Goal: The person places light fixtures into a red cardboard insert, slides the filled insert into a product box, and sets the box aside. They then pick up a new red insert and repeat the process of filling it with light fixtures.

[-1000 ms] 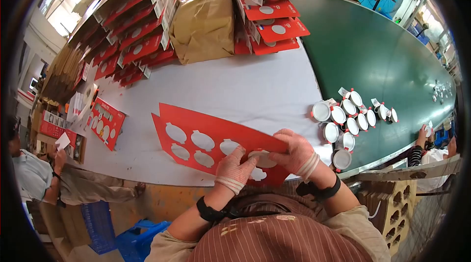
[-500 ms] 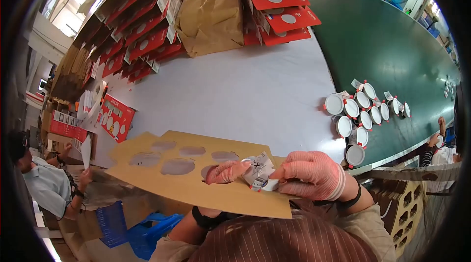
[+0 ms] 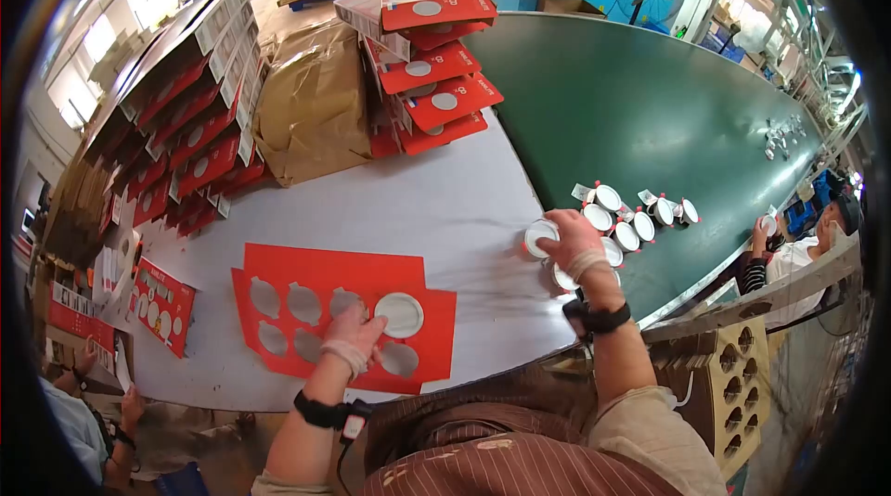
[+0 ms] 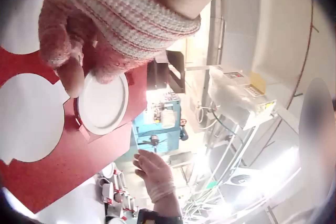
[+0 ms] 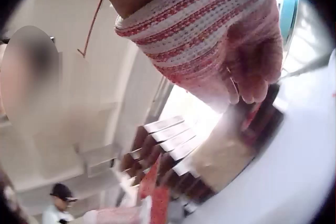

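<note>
A red cardboard sheet (image 3: 436, 306) with two rows of round cutouts lies at the table's front. My gloved left hand (image 3: 357, 334) holds it beside a cutout; the fingers are partly hidden. A white round downlight (image 3: 399, 315) sits in one cutout, right at the left fingertips, and shows again as a white disc (image 4: 103, 102) in the left wrist view. My gloved right hand (image 3: 574, 238) reaches over another downlight (image 3: 538, 240) at the table's right side, its fingertips overlapping the rim. In the right wrist view the right fingers (image 5: 257, 88) are loosely bent, with no lamp visible between them.
More downlights (image 3: 626, 236) with red clips stand on the green surface (image 3: 557, 115) at right. Stacked red boxes (image 3: 445, 102) and a brown-wrapped parcel (image 3: 316, 106) line the back. A printed red card (image 3: 162, 306) stands at left. Other people work at both sides.
The sheet was lifted and tipped to its brown back, both hands at a lamp; now it lies red side up with the lamp's face showing. My right hand has moved right to the lamps.
</note>
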A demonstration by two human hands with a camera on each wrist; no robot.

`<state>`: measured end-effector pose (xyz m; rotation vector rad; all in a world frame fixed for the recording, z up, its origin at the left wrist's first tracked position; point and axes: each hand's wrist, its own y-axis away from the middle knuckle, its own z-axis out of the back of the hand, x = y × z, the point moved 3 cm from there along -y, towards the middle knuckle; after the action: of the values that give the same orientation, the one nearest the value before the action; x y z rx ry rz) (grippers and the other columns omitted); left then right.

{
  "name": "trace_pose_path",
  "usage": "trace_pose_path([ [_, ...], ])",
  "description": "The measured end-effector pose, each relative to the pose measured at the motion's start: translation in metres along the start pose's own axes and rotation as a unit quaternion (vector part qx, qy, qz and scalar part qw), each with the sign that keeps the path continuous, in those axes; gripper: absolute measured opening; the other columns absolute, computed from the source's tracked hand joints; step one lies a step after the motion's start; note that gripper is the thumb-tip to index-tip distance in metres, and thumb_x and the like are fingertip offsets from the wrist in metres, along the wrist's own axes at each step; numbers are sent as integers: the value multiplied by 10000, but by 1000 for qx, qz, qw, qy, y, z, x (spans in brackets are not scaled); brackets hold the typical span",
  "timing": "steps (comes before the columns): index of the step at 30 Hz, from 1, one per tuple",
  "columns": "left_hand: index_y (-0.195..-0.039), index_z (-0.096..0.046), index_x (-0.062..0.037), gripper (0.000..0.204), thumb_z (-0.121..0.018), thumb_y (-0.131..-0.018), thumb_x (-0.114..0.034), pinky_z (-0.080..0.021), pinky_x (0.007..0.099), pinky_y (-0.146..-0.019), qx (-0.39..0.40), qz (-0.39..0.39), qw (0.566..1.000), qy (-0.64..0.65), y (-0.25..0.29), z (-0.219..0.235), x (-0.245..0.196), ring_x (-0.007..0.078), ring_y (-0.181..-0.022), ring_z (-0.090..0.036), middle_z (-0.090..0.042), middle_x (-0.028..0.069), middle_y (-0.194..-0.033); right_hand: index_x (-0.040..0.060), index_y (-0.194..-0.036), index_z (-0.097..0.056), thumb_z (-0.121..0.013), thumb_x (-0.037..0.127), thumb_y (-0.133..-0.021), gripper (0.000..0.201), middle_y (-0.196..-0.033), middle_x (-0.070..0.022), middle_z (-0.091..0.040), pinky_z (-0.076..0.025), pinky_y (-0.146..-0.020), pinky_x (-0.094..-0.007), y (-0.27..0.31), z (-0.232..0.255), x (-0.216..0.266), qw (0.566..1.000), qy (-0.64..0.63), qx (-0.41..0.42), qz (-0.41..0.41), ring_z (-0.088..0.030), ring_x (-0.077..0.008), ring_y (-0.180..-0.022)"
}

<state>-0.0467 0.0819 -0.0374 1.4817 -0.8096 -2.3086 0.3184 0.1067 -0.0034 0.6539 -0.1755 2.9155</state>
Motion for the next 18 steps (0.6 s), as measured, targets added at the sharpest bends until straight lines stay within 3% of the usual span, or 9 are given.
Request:
trace_pose_path([
  [3, -1355, -273, 15, 641, -591, -817, -127, -457, 325, -375, 6, 62, 998, 13, -55, -9, 28, 203, -512, -596, -561, 198, -1094, 132, -1196, -537, -724, 299, -687, 568, -1221, -73, -539, -449, -917, -388, -20, -3, -19, 985, 129, 110, -37, -495, -292, -1116],
  [5, -1365, -265, 10, 661, -597, -812, -133, -472, 316, -403, -49, -6, 996, 72, -88, -16, 48, 213, -547, -617, -534, 200, -1153, 157, -1219, -517, -736, 314, -676, 606, -1225, -67, -533, -452, -917, -381, -31, -21, -27, 969, 193, 153, -15, -487, -282, -1131],
  [6, -1347, -333, -14, 630, -617, -800, -145, -528, 342, -555, -80, -9, 995, 60, -73, -15, 36, 236, -656, -639, -526, 197, -1187, 173, -1227, -509, -743, 311, -660, 629, -1189, -66, -551, -454, -919, -379, -34, -28, -27, 962, 216, 167, 15, -500, -281, -1117],
  [7, -1347, -333, -14, 630, -617, -800, -145, -528, 342, -555, -83, -9, 995, 63, -84, -15, 49, 236, -656, -639, -526, 197, -1187, 173, -1227, -509, -743, 311, -660, 629, -1189, -66, -551, -454, -919, -379, -38, -26, -22, 962, 218, 166, 19, -500, -281, -1117],
  [8, -1311, -388, -27, 587, -629, -789, -143, -524, 345, -646, -142, -92, 986, -2, -101, -13, 71, 239, -736, -635, -526, 188, -1193, 177, -1219, -518, -744, 300, -651, 624, -1164, -63, -563, -457, -913, -375, -39, -27, -17, 950, 240, 200, 18, -507, -280, -1107],
  [10, -1276, -443, -40, 545, -641, -778, -142, -521, 348, -737, -200, -165, 964, -67, -85, -10, 69, 242, -815, -630, -526, 179, -1198, 177, -1135, -588, -734, 252, -642, 520, -1106, -55, -589, -465, -891, -364, -39, -31, -12, 941, 257, 219, 34, -525, -275, -1082],
  [13, -1190, -524, -68, 457, -654, -759, -146, -475, 331, -843, -239, -168, 951, -101, -41, -10, 41, 240, -928, -595, -550, 171, -1163, 193, -1048, -638, -715, 231, -647, 410, -1098, -63, -587, -461, -892, -369, -43, -37, 4, 920, 288, 262, 51, -521, -277, -1069],
  [15, -1162, -535, -80, 434, -653, -751, -154, -483, 338, -805, -192, -186, 961, -75, -25, -15, 32, 235, -877, -600, -571, 159, -1101, 174, -970, -651, -690, 218, -667, 308, -1039, -68, -603, -464, -872, -361, -39, -42, 14, 927, 271, 244, 83, -539, -266, -1039],
  [18, -1160, -542, -94, 433, -661, -751, -171, -494, 332, -732, -161, -197, 963, -86, -4, -25, 19, 204, -746, -588, -581, 132, -1033, 106, -929, -620, -661, 219, -704, 255, -880, -94, -648, -487, -764, -345, -30, -51, 26, 964, 68, 258, 12, -616, -266, -859],
])
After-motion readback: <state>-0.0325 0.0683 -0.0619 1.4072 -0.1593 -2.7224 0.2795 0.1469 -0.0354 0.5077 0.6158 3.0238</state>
